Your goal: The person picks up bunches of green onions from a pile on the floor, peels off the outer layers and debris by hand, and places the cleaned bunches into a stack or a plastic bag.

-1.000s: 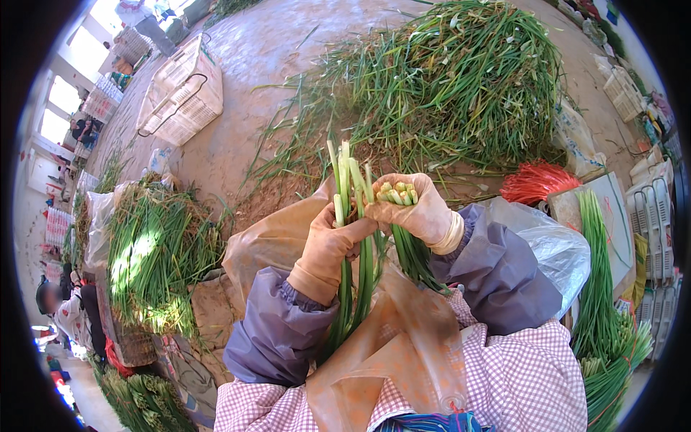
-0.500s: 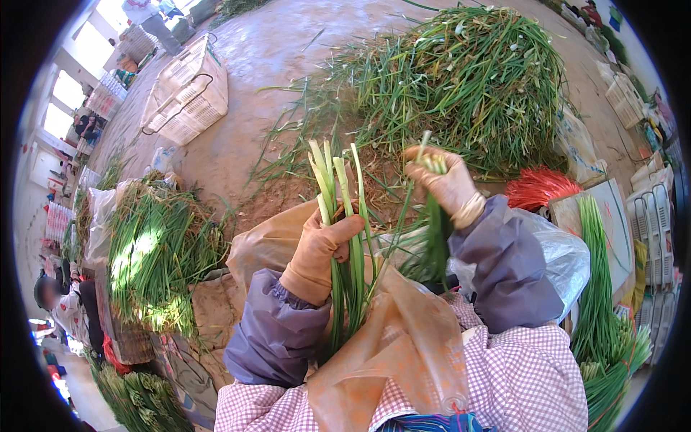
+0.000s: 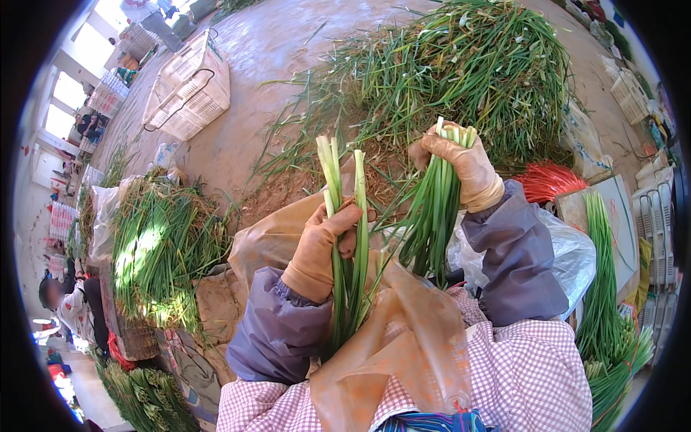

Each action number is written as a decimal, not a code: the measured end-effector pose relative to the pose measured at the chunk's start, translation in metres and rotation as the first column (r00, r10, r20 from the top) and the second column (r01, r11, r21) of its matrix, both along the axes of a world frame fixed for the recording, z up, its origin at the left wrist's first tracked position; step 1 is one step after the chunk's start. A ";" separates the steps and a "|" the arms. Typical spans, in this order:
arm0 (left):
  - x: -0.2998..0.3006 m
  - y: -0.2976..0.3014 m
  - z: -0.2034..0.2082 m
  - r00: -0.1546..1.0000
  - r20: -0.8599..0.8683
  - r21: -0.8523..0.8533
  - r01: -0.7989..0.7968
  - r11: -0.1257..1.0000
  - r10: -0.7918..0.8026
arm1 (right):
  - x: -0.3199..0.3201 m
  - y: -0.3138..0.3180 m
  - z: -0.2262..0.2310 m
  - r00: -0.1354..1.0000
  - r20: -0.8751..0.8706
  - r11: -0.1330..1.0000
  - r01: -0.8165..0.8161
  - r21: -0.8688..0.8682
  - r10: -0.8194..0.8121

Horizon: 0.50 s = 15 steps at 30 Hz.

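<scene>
My left hand (image 3: 317, 252), in a tan glove, is closed round a few thick leafy green stalks (image 3: 361, 205) with pale ends upward. Their green leaves hang down past my sleeve, over an orange-stained plastic apron (image 3: 392, 331). To the right, my gloved right hand (image 3: 466, 167) grips a fuller bunch of green stalks (image 3: 428, 219) near its pale tops. That bunch hangs with its leaves downward, its lower tips close to my lap. The two hands are apart, the right one held higher. Some thin leaves stretch across the space between the bunches.
A large heap of loose greens (image 3: 475, 79) lies ahead on the dirt floor. Another pile (image 3: 162, 248) sits at left. Tied bundles (image 3: 601, 288) lie at right near red strips (image 3: 551, 181). A white crate (image 3: 191, 93) stands far left; a person (image 3: 72, 306) sits at the left edge.
My right hand has turned so its bunch now shows fully, pale tops up. Fewer stalks stick up from my left hand. The view has shifted slightly.
</scene>
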<state>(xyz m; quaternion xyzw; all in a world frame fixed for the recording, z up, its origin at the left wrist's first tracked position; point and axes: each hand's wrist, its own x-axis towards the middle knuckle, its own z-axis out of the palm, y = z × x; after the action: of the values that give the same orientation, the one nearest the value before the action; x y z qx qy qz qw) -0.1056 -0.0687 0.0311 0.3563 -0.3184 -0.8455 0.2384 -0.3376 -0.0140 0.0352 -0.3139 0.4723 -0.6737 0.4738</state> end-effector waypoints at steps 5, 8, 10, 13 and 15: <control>-0.003 0.004 0.000 0.998 0.050 -0.005 -0.037 0.999 0.037 | 0.041 -0.003 -0.001 0.966 0.038 0.964 -0.259 0.062 0.257; -0.007 0.007 -0.004 0.994 0.092 -0.066 -0.051 0.997 0.057 | 0.051 -0.010 -0.008 0.975 0.036 0.974 -0.221 0.060 0.219; -0.006 0.007 -0.002 0.993 0.094 -0.086 -0.062 0.994 0.070 | 0.046 -0.010 -0.012 0.975 0.036 0.974 -0.220 0.055 0.219; -0.004 0.002 -0.004 0.987 0.112 -0.067 -0.108 0.992 0.115 | 0.031 0.002 -0.017 0.971 0.099 0.971 -0.226 0.085 0.217; -0.001 -0.002 -0.008 0.987 0.095 -0.057 -0.128 0.990 0.133 | 0.026 0.006 -0.016 0.978 0.089 0.976 -0.197 0.094 0.189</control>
<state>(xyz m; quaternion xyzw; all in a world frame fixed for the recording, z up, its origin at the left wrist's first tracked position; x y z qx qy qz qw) -0.1065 -0.0705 0.0228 0.4115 -0.3274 -0.8010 0.2861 -0.3119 -0.0080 0.0193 -0.3067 0.4543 -0.6114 0.5708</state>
